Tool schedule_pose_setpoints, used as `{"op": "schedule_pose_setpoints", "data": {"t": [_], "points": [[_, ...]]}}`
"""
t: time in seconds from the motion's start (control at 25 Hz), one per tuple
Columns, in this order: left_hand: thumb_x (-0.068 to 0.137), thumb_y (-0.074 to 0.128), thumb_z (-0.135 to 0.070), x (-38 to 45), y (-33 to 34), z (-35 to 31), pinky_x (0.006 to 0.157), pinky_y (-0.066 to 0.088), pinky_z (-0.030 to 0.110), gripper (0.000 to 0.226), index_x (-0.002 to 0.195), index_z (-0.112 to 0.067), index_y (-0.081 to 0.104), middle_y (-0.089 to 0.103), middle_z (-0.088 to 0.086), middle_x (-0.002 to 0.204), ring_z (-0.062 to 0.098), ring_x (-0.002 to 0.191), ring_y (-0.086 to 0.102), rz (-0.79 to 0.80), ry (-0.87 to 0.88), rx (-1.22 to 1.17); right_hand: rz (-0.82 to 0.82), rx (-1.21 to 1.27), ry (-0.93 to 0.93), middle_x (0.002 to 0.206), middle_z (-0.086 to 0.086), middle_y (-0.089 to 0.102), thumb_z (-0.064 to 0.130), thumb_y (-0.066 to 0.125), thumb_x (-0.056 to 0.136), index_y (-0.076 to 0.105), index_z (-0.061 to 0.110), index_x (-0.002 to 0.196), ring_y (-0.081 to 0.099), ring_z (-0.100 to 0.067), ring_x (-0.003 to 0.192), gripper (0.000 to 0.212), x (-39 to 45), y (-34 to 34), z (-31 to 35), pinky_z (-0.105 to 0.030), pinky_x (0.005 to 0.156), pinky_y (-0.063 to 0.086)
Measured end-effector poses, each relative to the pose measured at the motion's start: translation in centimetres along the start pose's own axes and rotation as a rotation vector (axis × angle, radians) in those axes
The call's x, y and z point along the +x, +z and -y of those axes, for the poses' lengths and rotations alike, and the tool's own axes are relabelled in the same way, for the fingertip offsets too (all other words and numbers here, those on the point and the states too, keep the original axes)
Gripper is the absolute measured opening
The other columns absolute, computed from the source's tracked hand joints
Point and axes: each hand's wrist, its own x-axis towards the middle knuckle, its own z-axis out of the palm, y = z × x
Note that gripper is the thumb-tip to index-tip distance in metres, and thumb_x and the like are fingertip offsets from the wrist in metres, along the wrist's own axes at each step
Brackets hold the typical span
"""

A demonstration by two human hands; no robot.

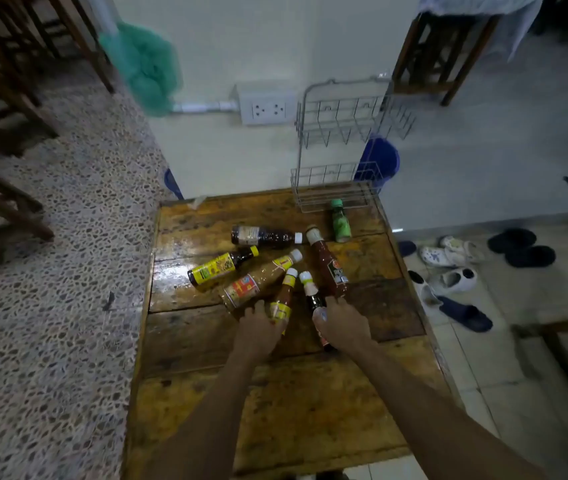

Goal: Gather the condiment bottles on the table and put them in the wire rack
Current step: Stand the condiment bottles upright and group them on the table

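Several condiment bottles lie on their sides on the wooden table (275,403). My left hand (257,330) grips a red sauce bottle with a yellow label (284,296). My right hand (341,325) grips a dark bottle with a white cap (312,292). Around them lie a tan bottle with a red label (258,280), a dark bottle with a yellow label (220,266), a dark bottle with a white cap (263,236), a red chilli bottle (327,265) and a small green bottle (339,221). The wire rack (334,188) stands upright at the table's far edge with nothing in it.
A wall with a power socket (268,107) rises behind the table. A blue bucket (378,161) sits on the floor behind the rack. Shoes and sandals (449,271) lie on the tiles to the right. Wooden chairs (2,133) stand at the left.
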Motion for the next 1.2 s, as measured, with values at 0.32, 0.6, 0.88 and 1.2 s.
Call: {"op": "schedule_pose_setpoints", "data": {"t": [0.32,0.6,0.88,1.2], "points": [[0.097,0.063,-0.051,2.8,2.0,-0.6,0.088,0.054,0.042,0.065,0.145,-0.011,0.045,0.052,0.012,0.130,0.032,0.113,0.060,-0.067,-0.044,-0.063,0.081,0.036,0.037,0.121,-0.009,0.056,0.057,0.055,0.092,0.048,0.014,0.122,0.059,-0.033,0.109,0.052,3.2,1.3,-1.6,-0.042,0.081,0.048],[0.094,0.072,-0.034,-2.3,3.7,-1.0,0.082,0.044,0.032,0.056,0.142,-0.014,0.050,0.055,0.007,0.123,0.025,0.110,0.058,-0.238,-0.127,-0.308,0.102,0.206,-0.075,0.119,-0.007,0.062,0.049,0.063,0.089,0.050,0.014,0.123,0.059,-0.028,0.109,0.050,1.0,1.1,-2.5,-0.039,0.083,0.048],[0.083,0.085,-0.020,-7.0,-0.8,4.3,0.085,0.052,0.035,0.055,0.129,-0.019,0.054,0.058,-0.001,0.117,0.019,0.106,0.060,-0.519,-0.186,-0.553,0.047,0.367,-0.318,0.119,0.006,0.061,0.043,0.075,0.080,0.050,0.025,0.117,0.061,-0.017,0.106,0.048,-0.9,0.1,6.9,-0.032,0.074,0.048],[0.064,0.085,-0.030,-3.9,-6.6,16.6,0.089,0.058,0.053,0.058,0.113,-0.040,0.056,0.065,-0.004,0.114,0.018,0.107,0.067,-0.494,-0.096,-0.603,-0.003,0.500,-0.447,0.118,0.007,0.059,0.019,0.080,0.075,0.052,0.024,0.127,0.057,-0.010,0.102,0.058,-1.3,5.0,18.9,-0.023,0.076,0.045]]}}
